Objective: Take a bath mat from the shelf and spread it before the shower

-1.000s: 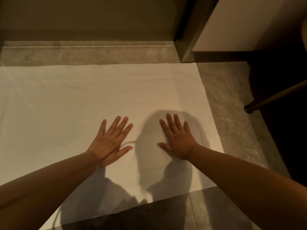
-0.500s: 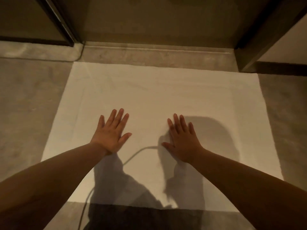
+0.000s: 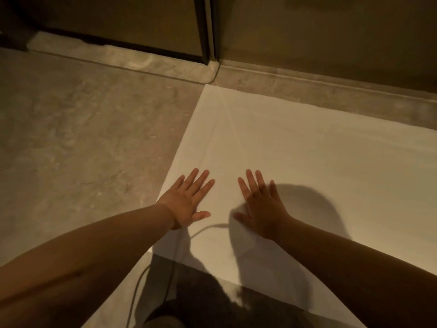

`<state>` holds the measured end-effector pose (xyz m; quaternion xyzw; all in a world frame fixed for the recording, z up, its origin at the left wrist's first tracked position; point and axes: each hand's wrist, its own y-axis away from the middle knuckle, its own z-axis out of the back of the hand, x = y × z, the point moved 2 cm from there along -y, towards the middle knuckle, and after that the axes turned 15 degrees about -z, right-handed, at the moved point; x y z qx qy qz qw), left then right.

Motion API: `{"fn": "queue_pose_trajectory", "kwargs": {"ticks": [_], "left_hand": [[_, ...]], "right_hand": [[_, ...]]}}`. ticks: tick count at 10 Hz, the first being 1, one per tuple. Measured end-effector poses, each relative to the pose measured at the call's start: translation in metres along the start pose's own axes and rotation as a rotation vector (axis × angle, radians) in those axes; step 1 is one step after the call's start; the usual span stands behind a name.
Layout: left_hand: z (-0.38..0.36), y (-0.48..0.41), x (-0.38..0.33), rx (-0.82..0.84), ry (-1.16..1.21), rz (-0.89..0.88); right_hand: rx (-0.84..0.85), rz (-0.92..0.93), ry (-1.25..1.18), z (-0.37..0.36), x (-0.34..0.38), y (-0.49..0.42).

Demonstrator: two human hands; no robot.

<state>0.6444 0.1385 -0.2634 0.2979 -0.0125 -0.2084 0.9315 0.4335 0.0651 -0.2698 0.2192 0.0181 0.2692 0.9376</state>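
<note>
The white rectangular cloth bath mat (image 3: 307,162) lies flat on the mottled grey stone floor (image 3: 82,138). Its far edge runs just beside the raised stone sill (image 3: 319,87) below the dark metal-framed shower door (image 3: 208,31), so the step in hand looks like the final smoothing. To do it well, the palms should press lightly and sweep outward from the middle toward the edges and corners, chasing the faint creases that fan out from the far left corner, without dragging the whole cloth away from the sill. A thin mat like this will probably slide on smooth stone if pushed too hard, so one palm could anchor while the other strokes. The left hand (image 3: 186,202) rests palm down near the mat's left edge, its grip wide, fingers straight and slightly spread, holding nothing. The right hand (image 3: 262,209) lies just beside it toward the middle, likewise flat on the cloth with its grip wide and nothing pinched, part of it in shadow. The mat's right end runs out of view, so whether it sits square there cannot be told.
</note>
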Motion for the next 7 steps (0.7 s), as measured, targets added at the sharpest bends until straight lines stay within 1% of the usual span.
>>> {"fn": "queue_pose_trajectory", "kwargs": {"ticks": [1,2,3,4,5,6,7], "left_hand": [[-0.004,0.010,0.002,0.033,-0.004,0.013],[-0.002,0.011,-0.001,0.048,-0.022,0.002],[0.007,0.001,-0.011,0.024,-0.030,-0.050],[0.023,-0.024,-0.031,-0.002,-0.061,-0.120],[0.036,-0.058,-0.059,-0.003,-0.063,-0.125],[0.055,-0.077,-0.082,0.048,-0.013,-0.006],[0.078,-0.081,-0.100,0.136,0.109,0.050]], "right_hand": [[0.001,0.014,-0.016,-0.002,0.013,-0.002],[-0.006,0.027,-0.009,-0.001,0.010,-0.001],[-0.009,0.006,0.013,0.001,-0.012,0.005],[0.001,-0.083,0.009,-0.001,-0.051,0.017],[0.038,-0.179,-0.025,-0.002,-0.096,0.033],[0.114,-0.287,-0.062,-0.002,-0.134,0.058],[0.244,-0.330,-0.089,0.005,-0.162,0.088]]}}
